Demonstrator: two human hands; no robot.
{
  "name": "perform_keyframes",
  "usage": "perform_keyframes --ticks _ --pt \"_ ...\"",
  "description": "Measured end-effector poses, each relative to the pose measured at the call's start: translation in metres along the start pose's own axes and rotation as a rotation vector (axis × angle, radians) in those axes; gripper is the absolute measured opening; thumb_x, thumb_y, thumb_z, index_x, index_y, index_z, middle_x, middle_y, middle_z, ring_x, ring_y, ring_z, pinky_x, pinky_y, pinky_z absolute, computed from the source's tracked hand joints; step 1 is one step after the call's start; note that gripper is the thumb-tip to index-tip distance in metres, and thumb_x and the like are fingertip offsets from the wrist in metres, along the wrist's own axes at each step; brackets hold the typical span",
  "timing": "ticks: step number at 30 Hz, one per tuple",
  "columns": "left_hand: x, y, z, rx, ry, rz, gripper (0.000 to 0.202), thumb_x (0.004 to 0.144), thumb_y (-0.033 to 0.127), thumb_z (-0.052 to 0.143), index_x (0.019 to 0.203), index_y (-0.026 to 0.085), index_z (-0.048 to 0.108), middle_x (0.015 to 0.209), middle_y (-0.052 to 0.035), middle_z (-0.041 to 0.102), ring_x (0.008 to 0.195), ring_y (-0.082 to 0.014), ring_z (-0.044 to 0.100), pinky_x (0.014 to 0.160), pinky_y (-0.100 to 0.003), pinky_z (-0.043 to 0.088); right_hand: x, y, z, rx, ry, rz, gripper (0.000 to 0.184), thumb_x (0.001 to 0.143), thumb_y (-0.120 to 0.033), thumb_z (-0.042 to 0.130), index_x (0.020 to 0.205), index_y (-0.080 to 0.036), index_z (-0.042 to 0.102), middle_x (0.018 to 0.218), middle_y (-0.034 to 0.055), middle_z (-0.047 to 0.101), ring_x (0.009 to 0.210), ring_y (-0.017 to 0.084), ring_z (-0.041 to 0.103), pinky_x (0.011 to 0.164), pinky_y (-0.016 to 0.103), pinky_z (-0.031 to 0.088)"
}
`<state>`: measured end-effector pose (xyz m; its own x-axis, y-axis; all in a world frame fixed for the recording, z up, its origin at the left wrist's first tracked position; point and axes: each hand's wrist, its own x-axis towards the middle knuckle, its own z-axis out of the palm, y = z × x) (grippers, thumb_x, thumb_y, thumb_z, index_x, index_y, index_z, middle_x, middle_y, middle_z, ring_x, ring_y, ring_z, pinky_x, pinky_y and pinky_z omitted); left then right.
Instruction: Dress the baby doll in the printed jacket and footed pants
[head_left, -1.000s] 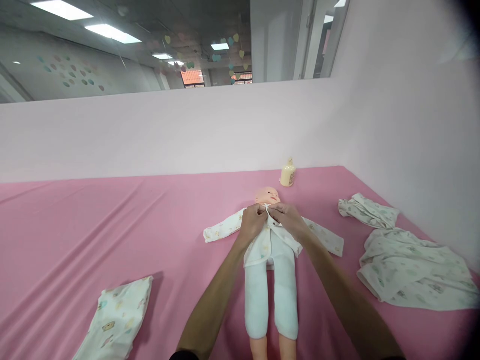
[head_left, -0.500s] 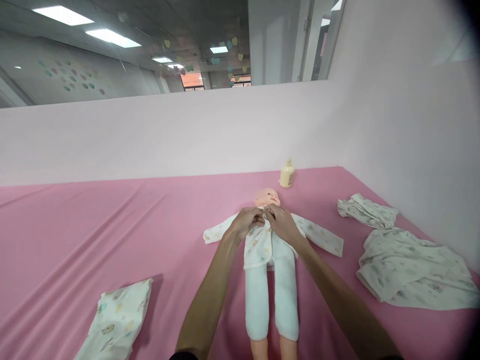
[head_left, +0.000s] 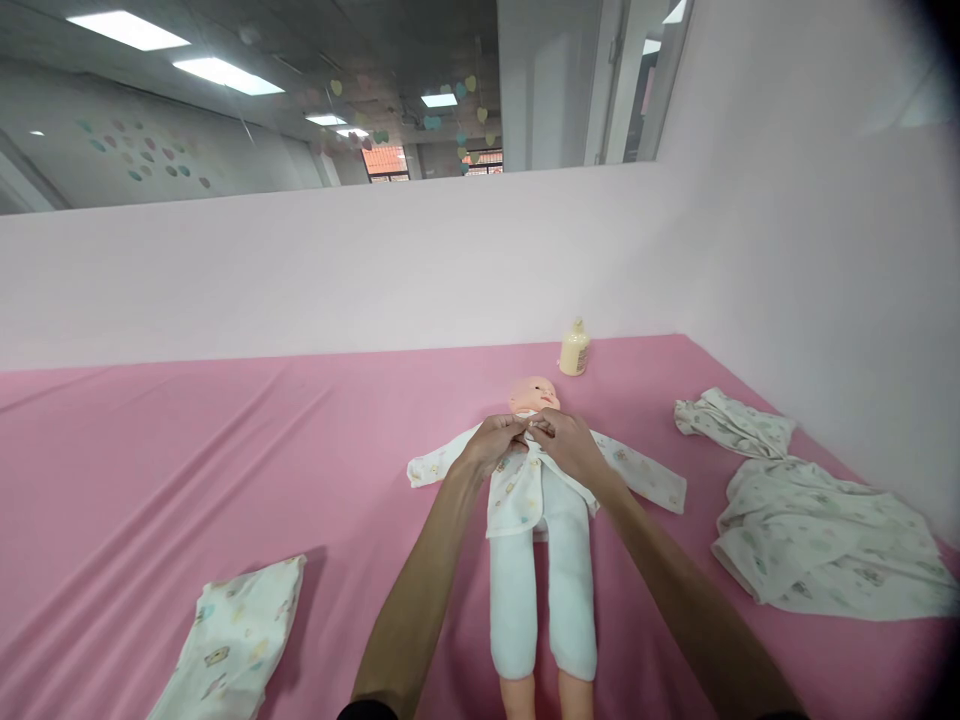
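Note:
A baby doll lies on its back on the pink sheet, its head away from me. It wears a white patterned jacket with both sleeves spread wide; the front hangs open below the chest over a white body. At the doll's upper chest, my left hand is closed with its fingertips on the jacket's edge near the collar. My right hand meets it there, fingers pinched on the other front edge of the jacket. The exact spot between the fingertips is partly hidden.
A pale yellow pump bottle stands behind the doll's head by the wall. Folded patterned cloth lies at front left. Crumpled white garments lie on the right, close to the side wall. The pink sheet has creases at left.
My right hand's fingers have shifted slightly at the collar, and the jacket's right front has moved a little. The doll and the other things stay where they were.

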<state>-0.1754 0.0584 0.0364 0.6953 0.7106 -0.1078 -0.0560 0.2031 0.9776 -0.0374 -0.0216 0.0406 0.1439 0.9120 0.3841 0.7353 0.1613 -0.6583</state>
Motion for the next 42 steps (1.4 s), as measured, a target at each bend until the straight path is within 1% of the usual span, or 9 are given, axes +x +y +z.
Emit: perform_keyframes --ticks 5,13,18,24,27,30,36,40,42 --pt "-0.001 -0.001 0.005 0.126 0.068 -0.012 0.02 0.08 0.029 0.058 0.068 0.013 0.06 0.063 0.0001 0.055 0.058 -0.0081 0.05 0.059 -0.021 0.039 -0.001 0.004 0.005 -0.175 0.064 -0.101 0.018 0.092 -0.02 0.051 0.073 -0.019 0.052 0.076 0.0003 0.059 0.067 0.014 0.048 0.062 0.027 0.033" --pt "-0.006 0.003 0.011 0.244 0.11 0.019 0.021 0.084 0.018 0.042 0.063 0.016 0.047 0.055 0.0045 0.042 0.048 -0.0059 0.034 0.051 -0.02 0.029 -0.009 -0.002 0.006 -0.377 0.024 -0.22 0.019 0.099 -0.019 0.041 0.097 -0.02 0.06 0.093 0.0047 0.06 0.072 0.017 0.052 0.064 0.03 0.037" --pt "0.003 -0.01 0.002 0.143 0.096 -0.014 0.017 0.082 0.024 0.05 0.067 0.016 0.049 0.057 0.0043 0.042 0.048 -0.0058 0.034 0.049 -0.021 0.026 -0.008 -0.002 0.006 -0.344 0.001 -0.21 0.018 0.1 -0.021 0.041 0.09 -0.02 0.055 0.088 0.0042 0.06 0.071 0.017 0.051 0.063 0.03 0.036" --pt "0.009 -0.018 -0.006 0.127 0.06 -0.006 0.031 0.084 0.041 0.058 0.068 0.015 0.053 0.054 0.0036 0.043 0.046 -0.0059 0.032 0.049 -0.022 0.024 -0.009 -0.006 0.0 -0.18 -0.054 -0.128 0.019 0.098 -0.026 0.042 0.083 -0.021 0.053 0.088 0.0037 0.061 0.077 0.017 0.053 0.068 0.029 0.038" --pt "0.005 -0.012 -0.001 0.167 0.097 -0.011 0.031 0.085 0.04 0.056 0.067 0.016 0.051 0.053 0.0035 0.043 0.046 -0.0067 0.034 0.049 -0.022 0.024 -0.017 -0.01 -0.008 -0.084 -0.134 -0.041 0.014 0.094 -0.033 0.049 0.097 -0.022 0.057 0.089 0.002 0.061 0.08 0.018 0.054 0.069 0.029 0.04" --pt "-0.001 -0.003 0.006 0.245 0.13 -0.004 0.028 0.087 0.038 0.051 0.07 0.016 0.05 0.059 0.0019 0.047 0.049 -0.0081 0.039 0.05 -0.023 0.028 -0.03 -0.011 -0.018 -0.074 -0.233 0.039 0.037 0.089 -0.036 0.054 0.124 -0.026 0.052 0.088 0.0 0.061 0.079 0.018 0.055 0.067 0.029 0.04" --pt "-0.032 0.013 0.026 0.793 0.185 0.139 0.017 0.086 0.035 0.053 0.083 0.02 0.048 0.079 -0.0008 0.056 0.07 -0.0146 0.051 0.062 -0.026 0.035 -0.05 0.004 -0.031 -0.229 -0.234 0.153 0.035 0.085 -0.028 0.052 0.119 -0.021 0.054 0.084 0.0017 0.06 0.078 0.018 0.054 0.067 0.028 0.035" --pt "-0.063 0.007 0.049 1.322 0.15 0.143 0.016 0.087 0.024 0.05 0.101 0.017 0.052 0.109 -0.0108 0.059 0.094 -0.0247 0.056 0.069 -0.031 0.038 -0.054 0.011 -0.035 -0.274 -0.234 0.194 0.006 0.082 -0.025 0.054 0.085 -0.02 0.054 0.082 0.0033 0.06 0.077 0.018 0.05 0.064 0.028 0.031" --pt "-0.074 -0.002 0.059 1.511 0.184 0.102 0.022 0.085 0.014 0.045 0.105 0.015 0.054 0.113 -0.0142 0.057 0.099 -0.0273 0.056 0.067 -0.032 0.039 -0.056 0.008 -0.037 -0.26 -0.22 0.205 0.013 0.083 -0.027 0.051 0.073 -0.021 0.046 0.077 0.0018 0.058 0.071 0.017 0.046 0.061 0.028 0.029"
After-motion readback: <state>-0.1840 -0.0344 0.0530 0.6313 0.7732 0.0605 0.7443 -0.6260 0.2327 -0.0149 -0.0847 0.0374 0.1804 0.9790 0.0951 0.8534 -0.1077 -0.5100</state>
